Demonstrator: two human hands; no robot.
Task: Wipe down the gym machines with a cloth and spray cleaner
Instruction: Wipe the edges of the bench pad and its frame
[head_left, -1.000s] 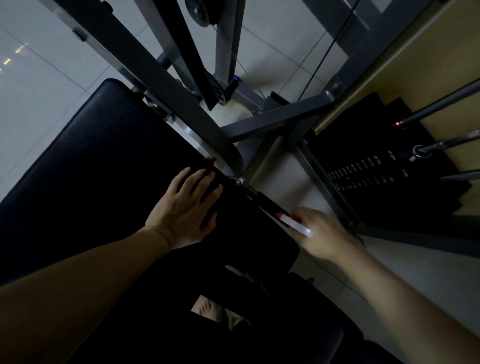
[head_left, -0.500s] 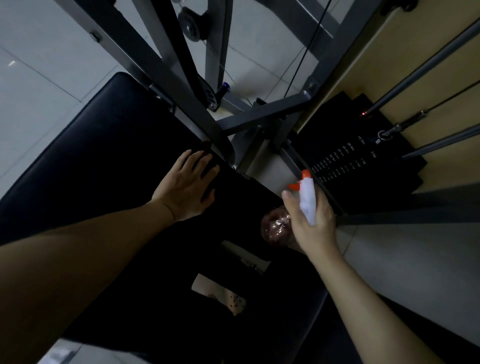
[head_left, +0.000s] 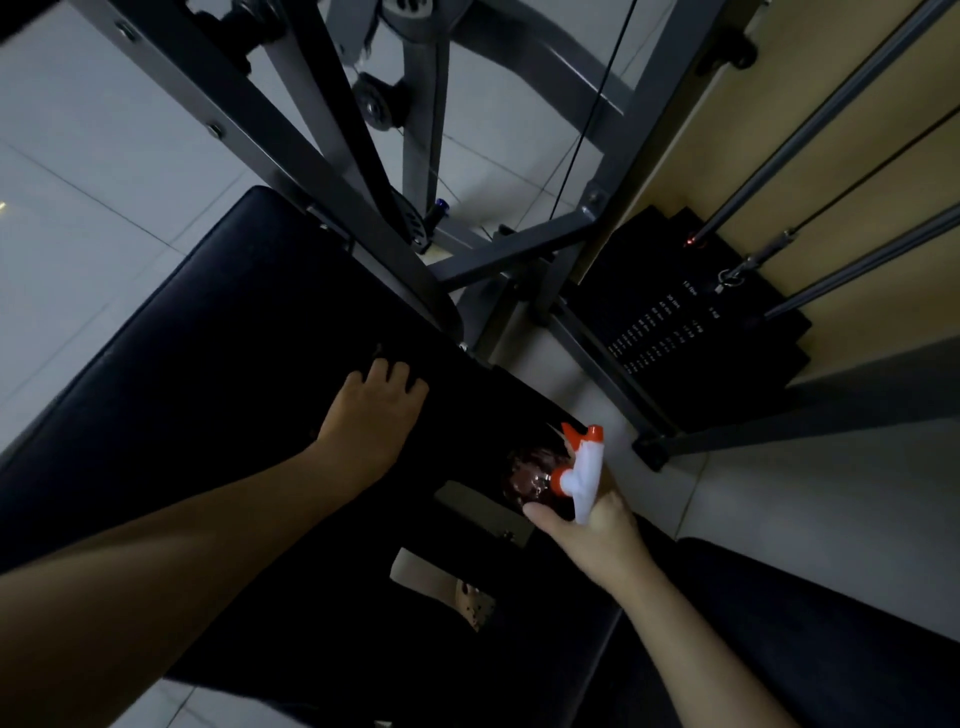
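Dim gym, pale tiled floor (head_left: 104, 218), a black pad (head_left: 182, 364) under a grey frame (head_left: 291, 150). The left hand (head_left: 371, 415) rests on the pad, fingertips bent; whether a cloth lies beneath I cannot tell. The right hand (head_left: 597, 525) grips the bottle (head_left: 535, 480) near it. Best aim at the pad, mist lightly, then wipe.

The left arm reaches in from the lower left across the black seat pad (head_left: 171, 374), forearm bare and wrist straight. The left hand (head_left: 376, 415) lies palm-down near the pad's far edge, fingers bent at the knuckles, their tips lost in the dark. The right arm comes up from the lower right, beside the pad's right edge. The right hand (head_left: 597, 525) grips a spray bottle (head_left: 586, 475), thumb pressed against its side.
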